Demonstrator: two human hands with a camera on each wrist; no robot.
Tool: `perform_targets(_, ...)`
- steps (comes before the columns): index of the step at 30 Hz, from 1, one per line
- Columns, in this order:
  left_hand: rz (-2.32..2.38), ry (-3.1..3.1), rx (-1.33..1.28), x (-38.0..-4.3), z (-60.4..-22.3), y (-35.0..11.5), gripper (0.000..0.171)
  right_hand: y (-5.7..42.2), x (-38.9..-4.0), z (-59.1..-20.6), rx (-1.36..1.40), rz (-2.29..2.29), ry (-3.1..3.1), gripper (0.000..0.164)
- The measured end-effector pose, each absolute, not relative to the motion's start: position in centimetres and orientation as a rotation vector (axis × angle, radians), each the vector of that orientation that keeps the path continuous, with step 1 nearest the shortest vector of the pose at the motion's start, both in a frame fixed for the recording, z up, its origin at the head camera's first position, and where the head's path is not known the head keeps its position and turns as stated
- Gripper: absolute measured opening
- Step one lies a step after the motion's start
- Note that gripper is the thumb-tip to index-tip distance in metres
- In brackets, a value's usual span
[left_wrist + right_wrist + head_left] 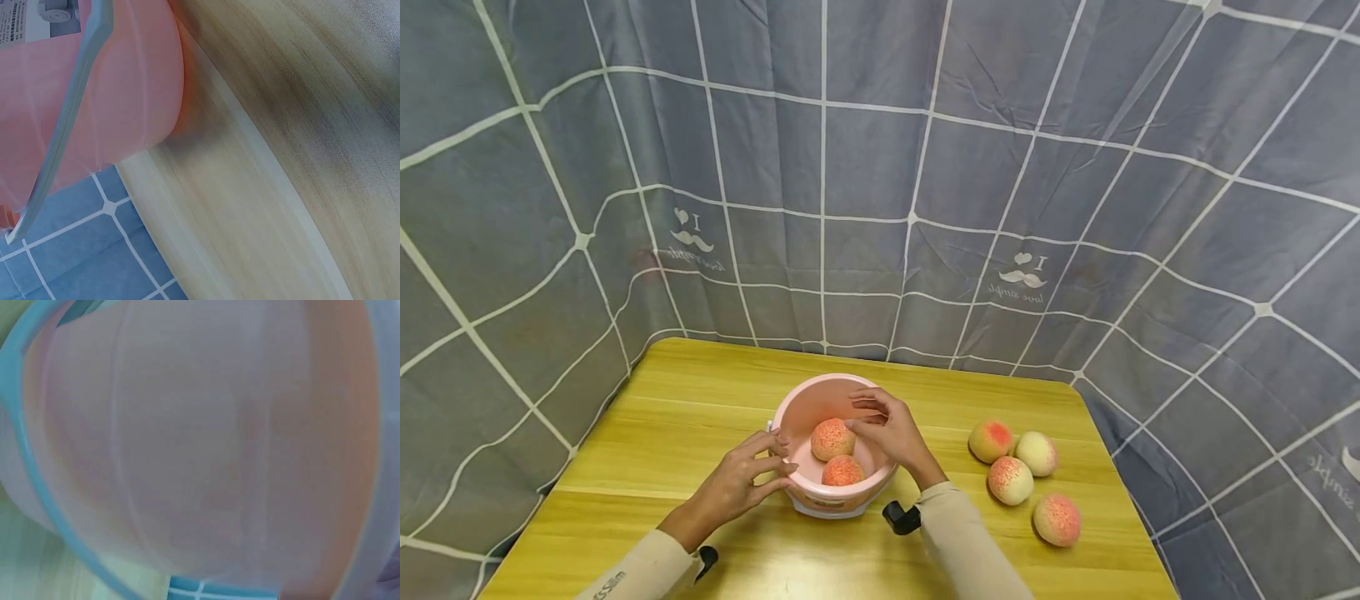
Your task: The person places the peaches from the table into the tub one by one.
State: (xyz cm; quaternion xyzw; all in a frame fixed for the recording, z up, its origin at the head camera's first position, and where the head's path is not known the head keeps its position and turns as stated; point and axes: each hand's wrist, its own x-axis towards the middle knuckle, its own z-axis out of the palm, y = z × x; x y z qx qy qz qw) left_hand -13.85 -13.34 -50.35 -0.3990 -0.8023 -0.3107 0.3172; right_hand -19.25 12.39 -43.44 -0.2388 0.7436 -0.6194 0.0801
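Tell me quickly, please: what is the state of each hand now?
Left hand: closed, holding the pink bucket by its rim.
Right hand: open, loosely bent over the bucket, holding nothing.

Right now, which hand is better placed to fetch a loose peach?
Right, likely: the right hand is over the bucket, nearer the loose peaches; the left hand touches the bucket's left rim.

Bucket [808, 398] was smooth plastic, peaches [832, 440] inside looked matt. Tabletop [752, 554] was wood-grained, glossy toward 6 o'clock. Curtain [865, 167] at 12: wrinkled cloth.
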Motion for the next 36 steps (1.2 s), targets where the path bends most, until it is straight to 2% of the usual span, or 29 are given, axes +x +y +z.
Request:
perform_targets(8,-0.797,-2.100,-1.050,-13.9,-50.5,-13.1,0.031,14.1,-19.2,-43.7,-0.703,-1.881,2.232,0.038)
perform_targets(20,-0.803,-2.113,-1.038,-13.8,-50.8,-13.1,0.034,16.4,-19.3,-43.7,-0.664,-1.898,2.258,0.040)
perform_targets(28,-0.800,-2.097,-1.047,-13.9,-50.9,-13.2,0.035,18.4,-21.0,-47.2,-0.744,-1.944,2.355,0.040)
perform_targets(36,-0.808,-2.097,-1.047,-13.9,-50.8,-13.1,0.036,20.4,-20.7,-47.1,-0.615,-1.929,2.410,0.040)
